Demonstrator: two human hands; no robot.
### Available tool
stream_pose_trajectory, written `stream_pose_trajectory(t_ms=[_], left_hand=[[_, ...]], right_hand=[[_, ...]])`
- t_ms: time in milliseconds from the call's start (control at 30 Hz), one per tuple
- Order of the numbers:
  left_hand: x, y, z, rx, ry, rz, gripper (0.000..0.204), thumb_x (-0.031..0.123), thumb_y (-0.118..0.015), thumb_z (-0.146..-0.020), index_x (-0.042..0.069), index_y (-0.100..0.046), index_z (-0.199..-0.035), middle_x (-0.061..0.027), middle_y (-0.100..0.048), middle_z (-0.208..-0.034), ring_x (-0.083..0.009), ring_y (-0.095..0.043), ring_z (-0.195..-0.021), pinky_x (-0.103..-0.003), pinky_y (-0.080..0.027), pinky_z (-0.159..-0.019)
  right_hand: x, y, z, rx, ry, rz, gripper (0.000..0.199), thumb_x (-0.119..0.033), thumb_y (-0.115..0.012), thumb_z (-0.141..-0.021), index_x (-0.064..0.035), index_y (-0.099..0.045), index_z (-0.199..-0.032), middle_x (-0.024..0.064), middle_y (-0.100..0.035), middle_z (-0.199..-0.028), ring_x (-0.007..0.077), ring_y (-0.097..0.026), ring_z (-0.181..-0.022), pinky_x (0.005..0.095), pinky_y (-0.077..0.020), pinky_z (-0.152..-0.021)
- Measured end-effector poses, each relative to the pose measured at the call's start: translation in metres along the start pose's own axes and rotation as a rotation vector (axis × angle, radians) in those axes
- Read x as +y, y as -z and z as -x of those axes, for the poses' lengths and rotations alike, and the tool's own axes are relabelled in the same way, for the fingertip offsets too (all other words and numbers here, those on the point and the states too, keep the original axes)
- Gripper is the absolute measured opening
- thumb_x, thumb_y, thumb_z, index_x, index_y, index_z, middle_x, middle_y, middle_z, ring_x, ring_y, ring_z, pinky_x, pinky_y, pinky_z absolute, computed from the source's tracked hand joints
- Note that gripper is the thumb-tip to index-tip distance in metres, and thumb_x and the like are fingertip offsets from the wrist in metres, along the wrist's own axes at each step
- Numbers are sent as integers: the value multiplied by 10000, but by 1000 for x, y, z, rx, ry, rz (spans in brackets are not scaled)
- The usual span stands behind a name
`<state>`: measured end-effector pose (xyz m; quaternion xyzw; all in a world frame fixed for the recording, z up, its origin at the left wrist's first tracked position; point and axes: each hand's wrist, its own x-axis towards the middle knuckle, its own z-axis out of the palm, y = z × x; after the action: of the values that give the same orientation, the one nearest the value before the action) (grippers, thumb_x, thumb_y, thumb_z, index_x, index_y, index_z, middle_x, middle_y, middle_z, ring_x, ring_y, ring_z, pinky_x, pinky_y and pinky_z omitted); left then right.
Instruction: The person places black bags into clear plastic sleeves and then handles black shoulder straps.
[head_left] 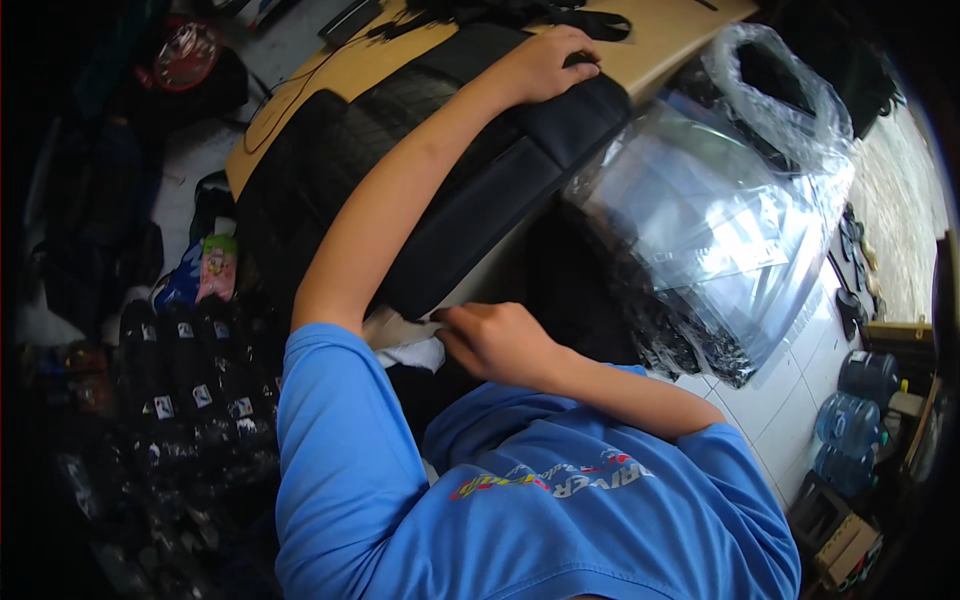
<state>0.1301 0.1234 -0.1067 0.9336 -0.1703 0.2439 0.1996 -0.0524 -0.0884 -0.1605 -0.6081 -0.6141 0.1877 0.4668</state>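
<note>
A large black padded bag (470,215), boxy with seams along its side, lies slanted across the wooden table. My left arm reaches over it, and my left hand (548,66) curls its fingers at the bag's far upper edge, thumb apart from them. Close to my body, my right hand (500,343) is closed in a pinch beside the bag's near lower corner. A piece of white cloth (415,352) sits at its fingertips, partly under the bag's corner. What lies inside the right hand's fingers is mostly hidden.
The wooden table (680,35) carries a dark strap and a thin cable. At right stands a big clear plastic bag (700,220) with packed items. Several dark plastic-wrapped items (185,385) fill the left. Blue water jugs (850,425) stand on the tiled floor at far right.
</note>
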Motion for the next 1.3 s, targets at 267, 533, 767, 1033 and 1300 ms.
stream_pose_trajectory(t_ms=[267,533,767,1033,1300], left_hand=[[85,122,157,56,407,-206,170,119,-579,-862,50,-626,-1010,-107,-601,-1140,-231,-599,-997,-291,-492,-766],[173,99,182,183,580,-258,158,-1,-586,-813,-10,-613,-968,-142,-614,-1077,-295,-606,-992,-339,-466,-854],[221,2,137,288,401,295,126,-38,-610,-783,4,-619,-901,-127,-620,-895,-271,-630,-813,-327,-503,-700],[198,-141,100,36,455,328,389,99,-687,-762,9,-548,-1115,-137,-562,-1106,-305,-540,-1035,-371,-444,-868],[197,-144,68,299,475,434,631,187,-770,-686,48,-478,-1229,-134,-509,-1206,-312,-463,-1140,-416,-347,-962]], right_hand=[[1,-11,-11,-161,-264,-215,412,-306,-625,-833,16,-570,-1083,169,-664,-822,321,-653,-687,395,-525,-650],[23,8,18,-338,-163,-142,448,-285,-611,-840,-2,-533,-1178,172,-658,-854,330,-638,-752,392,-510,-712],[73,126,106,499,-553,409,226,-100,-660,-772,-34,-642,-987,123,-625,-769,237,-616,-667,330,-495,-638],[116,175,151,262,-594,869,290,-130,-692,-719,-156,-655,-1006,109,-447,-1318,303,-336,-1248,437,-321,-962],[76,215,127,662,-314,453,173,-47,-693,-755,-76,-631,-914,41,-672,-934,203,-605,-984,348,-392,-894]])
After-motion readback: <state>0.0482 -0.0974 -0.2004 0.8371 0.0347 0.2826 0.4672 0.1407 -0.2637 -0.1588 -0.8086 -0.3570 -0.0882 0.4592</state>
